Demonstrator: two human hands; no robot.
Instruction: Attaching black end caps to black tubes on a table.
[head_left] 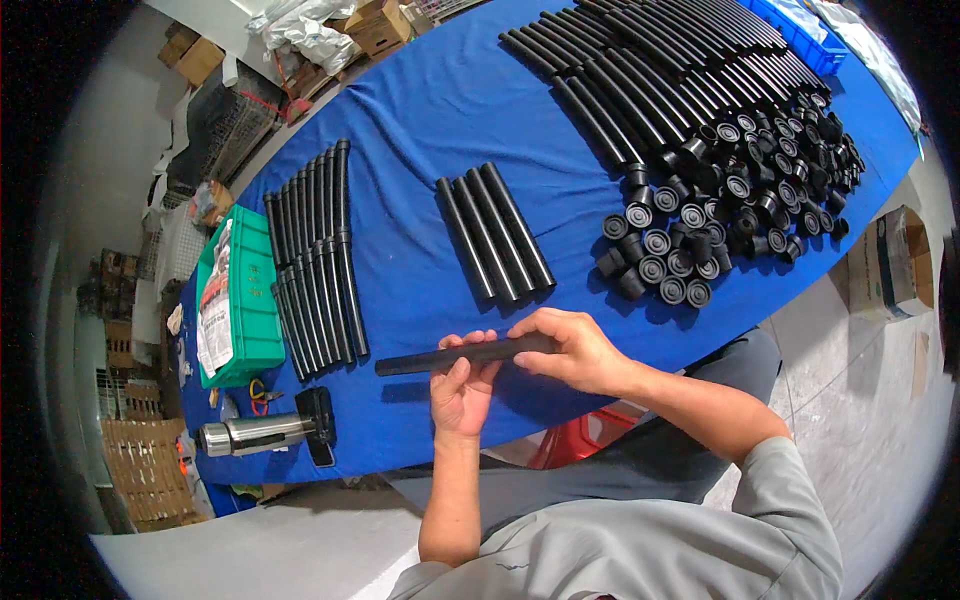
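A black tube [415,361] is held crosswise near the front edge of the table. My left hand [464,397] is closed around its middle from below, thumb on the near side. My right hand [577,352] grips the tube's right end between thumb and fingers. The fingers cover that end, so I cannot tell whether a cap sits on it. Beyond my hands, several loose black tubes [492,232] lie side by side. To their right is a heap of black ribbed round caps [690,216].
Many black tubes [640,75] cover the far right of the blue cloth [400,130]. Two rows of joined-looking tubes [318,260] lie left. Beside them stand a green crate [262,300], a steel flask [262,434], a phone-like black object [318,425] and yellow-red scissors [262,397].
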